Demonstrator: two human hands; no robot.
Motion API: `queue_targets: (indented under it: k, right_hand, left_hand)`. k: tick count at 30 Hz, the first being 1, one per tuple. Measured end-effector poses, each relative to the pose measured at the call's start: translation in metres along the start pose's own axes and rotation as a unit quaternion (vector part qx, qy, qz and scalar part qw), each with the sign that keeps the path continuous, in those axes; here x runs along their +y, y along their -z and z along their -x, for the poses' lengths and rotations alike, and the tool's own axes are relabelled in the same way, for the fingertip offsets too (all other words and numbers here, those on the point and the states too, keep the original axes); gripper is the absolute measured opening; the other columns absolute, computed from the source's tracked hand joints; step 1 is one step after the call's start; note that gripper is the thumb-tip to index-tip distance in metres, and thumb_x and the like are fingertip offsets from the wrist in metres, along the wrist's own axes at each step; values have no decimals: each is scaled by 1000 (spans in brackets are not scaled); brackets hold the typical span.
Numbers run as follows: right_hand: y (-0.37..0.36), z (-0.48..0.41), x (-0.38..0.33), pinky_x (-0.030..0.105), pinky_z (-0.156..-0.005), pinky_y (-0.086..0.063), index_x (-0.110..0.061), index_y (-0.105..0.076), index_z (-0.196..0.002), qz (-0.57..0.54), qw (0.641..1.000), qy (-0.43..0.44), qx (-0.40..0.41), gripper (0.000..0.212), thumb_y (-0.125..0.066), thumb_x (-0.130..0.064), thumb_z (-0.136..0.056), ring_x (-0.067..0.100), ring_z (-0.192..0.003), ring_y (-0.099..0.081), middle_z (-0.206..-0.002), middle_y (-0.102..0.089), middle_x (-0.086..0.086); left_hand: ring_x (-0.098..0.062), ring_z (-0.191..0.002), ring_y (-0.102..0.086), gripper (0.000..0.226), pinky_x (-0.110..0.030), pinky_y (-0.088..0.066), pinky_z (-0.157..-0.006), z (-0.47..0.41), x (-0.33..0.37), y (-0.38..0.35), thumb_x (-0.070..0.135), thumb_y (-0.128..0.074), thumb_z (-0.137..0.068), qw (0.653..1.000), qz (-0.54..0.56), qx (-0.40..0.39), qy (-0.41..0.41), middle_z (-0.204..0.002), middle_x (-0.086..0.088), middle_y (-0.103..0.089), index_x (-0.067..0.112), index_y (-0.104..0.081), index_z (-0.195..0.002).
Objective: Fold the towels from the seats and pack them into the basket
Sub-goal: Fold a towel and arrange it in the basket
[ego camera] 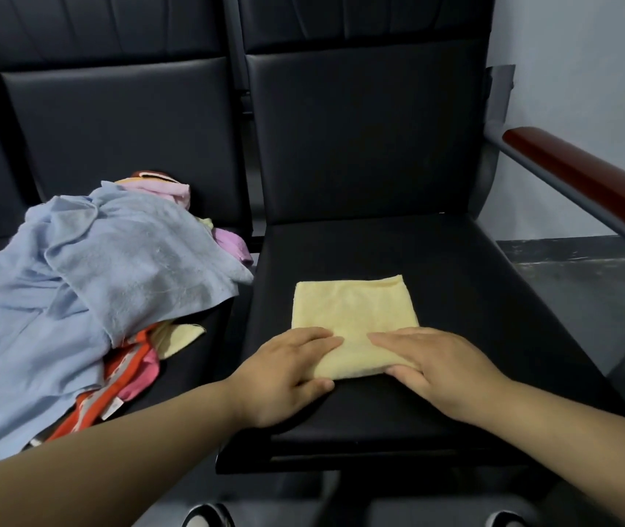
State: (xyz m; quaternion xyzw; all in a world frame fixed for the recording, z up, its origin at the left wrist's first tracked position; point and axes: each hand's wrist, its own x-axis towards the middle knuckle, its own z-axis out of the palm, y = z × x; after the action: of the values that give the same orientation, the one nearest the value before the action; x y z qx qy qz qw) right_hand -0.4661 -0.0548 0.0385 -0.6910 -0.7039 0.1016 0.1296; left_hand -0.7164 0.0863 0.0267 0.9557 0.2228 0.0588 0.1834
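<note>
From the head camera, a pale yellow folded terry towel (352,317) lies flat on the black padded seat (455,268) at the right. The left hand (284,374) and right hand (436,367) rest on its near edge, fingers spread flat and pressing, grasping nothing. On the neighbouring seat, a light blue crumpled towel (75,283) covers a heap of pink, orange and yellow cloths (132,367).

Yellow towel (352,317) folded flat on right seat (455,260). Left hand (288,374) and right hand (436,365) pressing its 6 o'clock edge. Unfolded towel pile (75,279) at 9 o'clock.
</note>
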Motion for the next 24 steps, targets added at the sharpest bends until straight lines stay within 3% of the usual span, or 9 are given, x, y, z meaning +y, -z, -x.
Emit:
queue_targets:
  k: [4, 8, 11, 16, 19, 21, 24]
  right_hand:
    - [23, -12, 1, 19, -97, -43, -51, -58, -137, -83, 995, -58, 4, 39, -62, -48, -99, 4, -118, -60, -124, -68, -20]
    - [35, -28, 5, 30, -97, -50, -52, -62, -114, -178, 978, -104, 9, 20, -68, -47, -95, 3, -106, -63, -85, -61, -21]
    - [38, -40, 7, 26, -84, -52, -47, -61, -111, -219, 967, -131, 6, 18, -68, -45, -95, 8, -91, -67, -93, -66, -10]
    - [45, -45, 17, 26, -84, -56, -52, -58, -117, -240, 960, -140, -29, 41, -80, -50, -82, 7, -100, -66, -112, -65, -15]
    - [46, -46, 22, 33, -97, -58, -51, -59, -121, -280, 948, -146, -45, 52, -86, -33, -80, 5, -112, -64, -122, -63, -19]
    - [42, -48, 25, 36, -98, -58, -46, -61, -119, -310, 938, -156, -11, 45, -82, -23, -86, 1, -110, -67, -118, -69, -17]
    - [36, -53, 27, 36, -96, -58, -45, -61, -116, -319, 930, -181, 23, 35, -75, -23, -93, 1, -103, -69, -111, -72, -16]
  left_hand:
    - [2, -132, -44, 70, -17, -31, -113, -6, 1, 6, 43, -73, -85, 996, 67, 24, 48, -144, 22, -50, 37, -44, -148]
    - [2, -104, -60, 55, -19, -46, -96, -15, 2, 15, 32, -79, -84, 973, 170, 91, 127, -117, 16, -65, 44, -55, -133]
    - [-7, -95, -64, 42, -20, -51, -87, -23, 2, 23, 25, -76, -89, 942, 258, 139, 161, -107, 10, -67, 38, -61, -126]
    - [2, -104, -62, 35, -18, -49, -92, -31, -3, 27, 21, -72, -92, 904, 339, 187, 181, -114, 17, -66, 39, -62, -121]
    - [1, -104, -61, 34, -17, -48, -92, -37, -9, 26, 26, -71, -93, 902, 321, 205, 204, -114, 18, -65, 38, -62, -124]
    - [2, -100, -61, 33, -13, -46, -87, -41, -12, 25, 31, -70, -93, 905, 299, 215, 211, -110, 18, -65, 37, -61, -124]
    - [3, -98, -61, 31, -18, -49, -85, -47, -16, 26, 41, -68, -93, 916, 259, 222, 211, -108, 20, -65, 43, -59, -122]
